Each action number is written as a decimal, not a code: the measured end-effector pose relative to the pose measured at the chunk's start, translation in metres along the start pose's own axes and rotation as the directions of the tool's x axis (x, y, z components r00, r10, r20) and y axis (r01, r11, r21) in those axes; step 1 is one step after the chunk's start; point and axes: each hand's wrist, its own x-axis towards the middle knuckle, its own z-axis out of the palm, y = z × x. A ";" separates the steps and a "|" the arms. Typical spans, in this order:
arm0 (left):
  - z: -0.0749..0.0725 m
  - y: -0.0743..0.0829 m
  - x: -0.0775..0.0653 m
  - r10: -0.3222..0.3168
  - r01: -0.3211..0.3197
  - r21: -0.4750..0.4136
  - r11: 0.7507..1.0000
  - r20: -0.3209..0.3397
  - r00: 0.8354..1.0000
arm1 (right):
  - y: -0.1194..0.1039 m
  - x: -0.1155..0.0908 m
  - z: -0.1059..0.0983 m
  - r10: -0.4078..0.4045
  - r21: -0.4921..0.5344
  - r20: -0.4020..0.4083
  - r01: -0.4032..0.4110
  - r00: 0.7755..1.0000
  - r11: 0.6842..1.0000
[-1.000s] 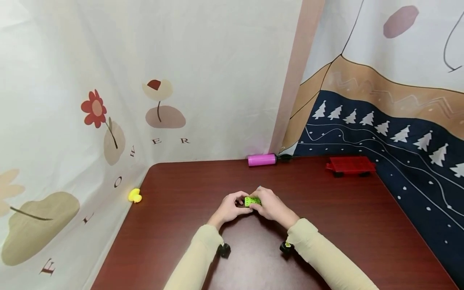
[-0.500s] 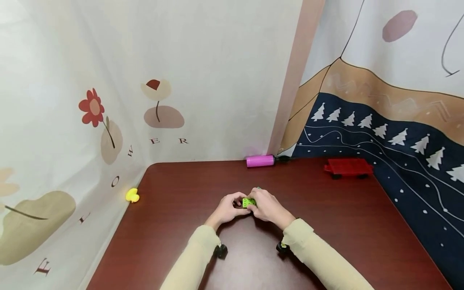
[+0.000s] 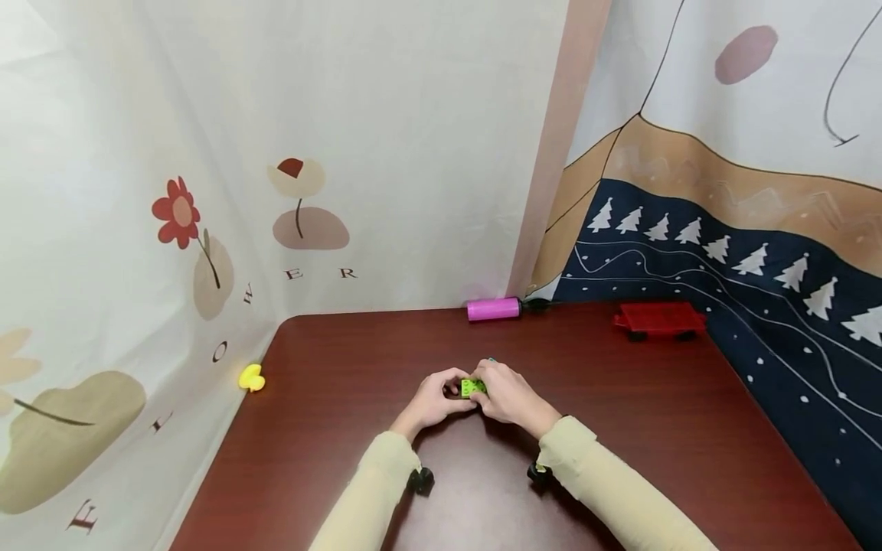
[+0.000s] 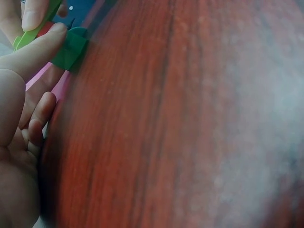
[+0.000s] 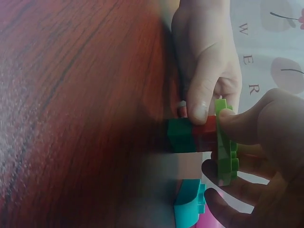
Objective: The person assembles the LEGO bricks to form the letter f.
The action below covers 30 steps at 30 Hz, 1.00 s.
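Note:
My two hands meet over a small stack of toy building bricks near the middle of the table. In the right wrist view, a dark green brick (image 5: 181, 135) is lowest, with a red brick (image 5: 206, 130) on it and a long lime-green brick (image 5: 224, 156) on top. My left hand (image 3: 437, 398) pinches the red brick low in the stack, its thumb across the side. With thumb and fingers, my right hand (image 3: 511, 394) grips the lime-green brick. A curved teal brick (image 5: 189, 204) is close to my right fingertips. In the head view, my right hand hides most of the stack.
Along the back edge of the brown table (image 3: 358, 344) lies a purple cylinder (image 3: 493, 309) with a black end. A red toy wagon (image 3: 660, 318) stands at the back right, a yellow toy duck (image 3: 252, 377) at the left edge. Printed cloth hangs behind.
Both hands keep the same hold on the bricks. The head view has shifted slightly, and the whole scene with it.

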 end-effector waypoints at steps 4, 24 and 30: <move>-0.001 0.001 0.005 -0.001 0.001 0.000 1.000 -0.003 1.000 | 0.001 0.003 -0.004 0.009 0.010 -0.006 -0.009 1.000 1.000; 0.003 0.003 -0.002 -0.016 0.016 -0.014 1.000 0.006 1.000 | 0.010 -0.003 -0.010 0.003 0.075 0.061 -0.008 0.998 0.997; 0.000 0.002 -0.001 0.000 0.000 -0.043 0.999 0.008 1.000 | 0.011 -0.002 -0.008 0.009 0.107 0.025 -0.011 1.000 0.994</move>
